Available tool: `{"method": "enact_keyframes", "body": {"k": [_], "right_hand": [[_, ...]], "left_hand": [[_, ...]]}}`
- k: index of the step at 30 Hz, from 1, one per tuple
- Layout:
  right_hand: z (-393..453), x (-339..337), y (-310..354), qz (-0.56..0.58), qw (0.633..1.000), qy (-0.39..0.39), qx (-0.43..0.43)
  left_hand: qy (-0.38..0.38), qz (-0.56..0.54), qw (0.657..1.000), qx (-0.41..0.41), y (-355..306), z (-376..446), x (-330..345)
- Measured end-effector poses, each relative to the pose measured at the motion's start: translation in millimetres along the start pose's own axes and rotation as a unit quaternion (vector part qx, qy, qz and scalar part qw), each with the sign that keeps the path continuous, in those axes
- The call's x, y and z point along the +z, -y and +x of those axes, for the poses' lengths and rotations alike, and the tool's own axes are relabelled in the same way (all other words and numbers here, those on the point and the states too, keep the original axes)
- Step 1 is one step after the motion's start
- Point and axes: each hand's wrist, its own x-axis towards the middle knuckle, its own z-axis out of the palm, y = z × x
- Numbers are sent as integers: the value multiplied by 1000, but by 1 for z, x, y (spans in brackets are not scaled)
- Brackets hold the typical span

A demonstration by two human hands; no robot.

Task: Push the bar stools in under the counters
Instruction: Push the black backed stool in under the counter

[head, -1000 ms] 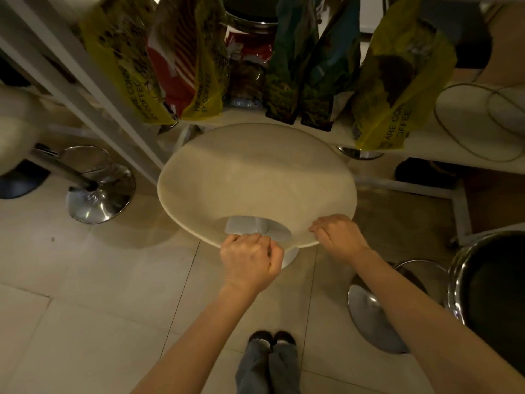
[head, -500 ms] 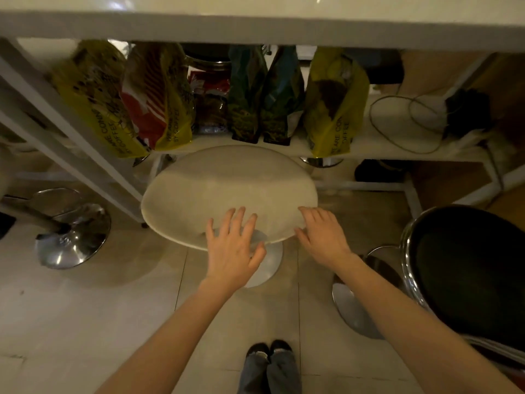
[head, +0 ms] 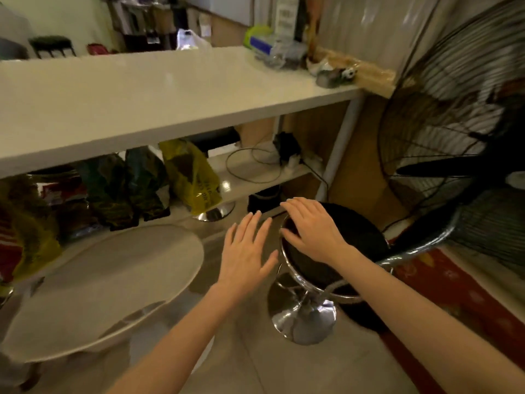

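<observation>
A black bar stool (head: 366,245) with a chrome rim and chrome base (head: 304,325) stands in front of the white counter (head: 147,92), near its right end. My right hand (head: 312,228) lies flat on the stool's black seat, fingers spread. My left hand (head: 247,251) hovers open just left of that seat, touching nothing. A cream round stool (head: 105,285) sits lower left, its far edge close to the shelf under the counter.
Under the counter a shelf (head: 255,183) holds several coffee bags (head: 190,177) and a cable. A large black floor fan (head: 460,132) stands right of the black stool. A red rug (head: 454,294) covers the floor at the right. Clutter sits on the counter's far right end.
Both hands have left the cream stool and moved right. My right hand now rests on the black stool's seat. The view has swung up and to the right.
</observation>
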Motion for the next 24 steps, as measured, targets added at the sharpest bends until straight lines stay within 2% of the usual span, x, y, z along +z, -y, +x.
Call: {"method": "enact_keyframes", "body": {"k": [5,12,18,24], "right_hand": [[-56,-46,-71,-23,998,-15,59],[-147,-91,-164,-22,994,-12,103],[-198,-100,-232,-5,997,15,79],[-199,-87,-270,34,998,30,37]], "left_hand": [[-9,-12,997,76,-86,21,9],[-31,-47,995,82,-195,38,30],[-19,-16,997,76,-260,52,52],[18,15,998,50,-278,66,64]]}}
